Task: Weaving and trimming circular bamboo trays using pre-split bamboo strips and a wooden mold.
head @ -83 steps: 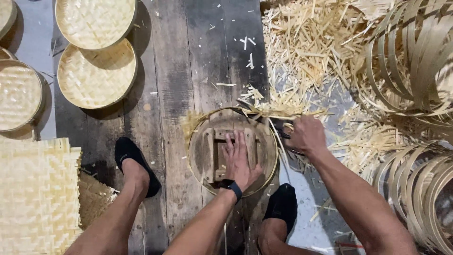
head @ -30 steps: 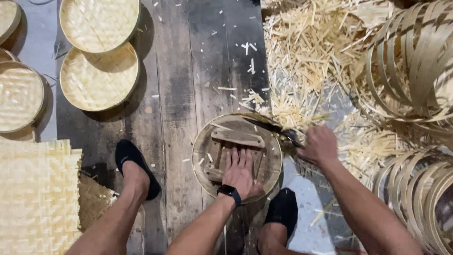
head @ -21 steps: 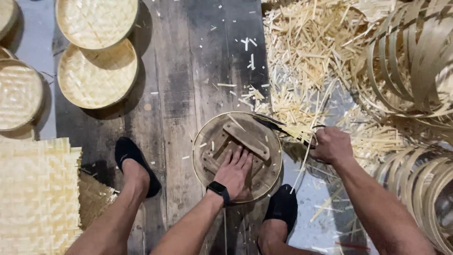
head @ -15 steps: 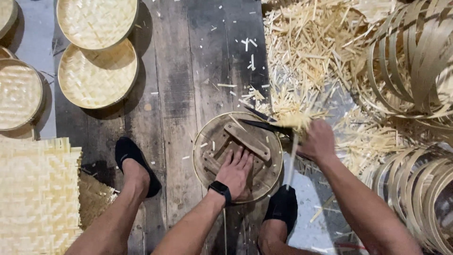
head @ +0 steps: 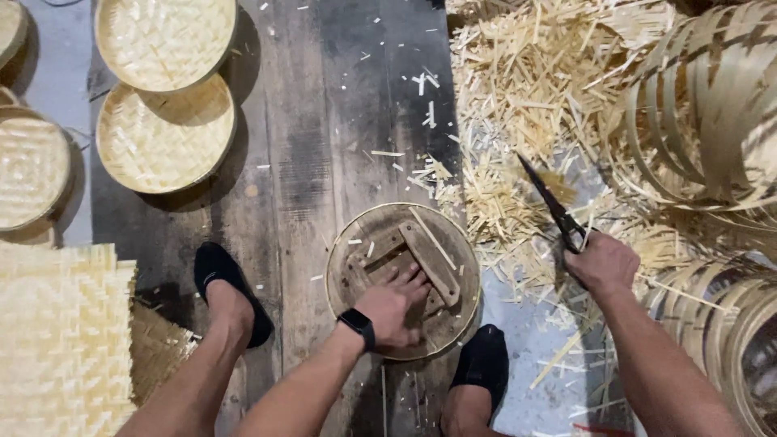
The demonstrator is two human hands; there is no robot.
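Note:
A round bamboo tray [head: 346, 275] with wooden cross battens lies on the dark plank floor between my feet. My left hand [head: 395, 307] presses flat on its battens, a dark band on the wrist. Off to the tray's right, my right hand [head: 600, 260] grips black shears [head: 549, 202], blades pointing up and left over the pile of bamboo offcuts [head: 526, 105]. The shears are clear of the tray's rim.
Woven round trays [head: 166, 133] lie at the upper left, a stack of woven mats [head: 57, 340] at the lower left. Coiled bamboo hoops [head: 704, 113] crowd the right side. My feet in black shoes [head: 222, 279] flank the tray.
The frayed strip ends around the tray's rim are gone. My right hand has drawn away to the right with the shears. The tray has turned under my left hand.

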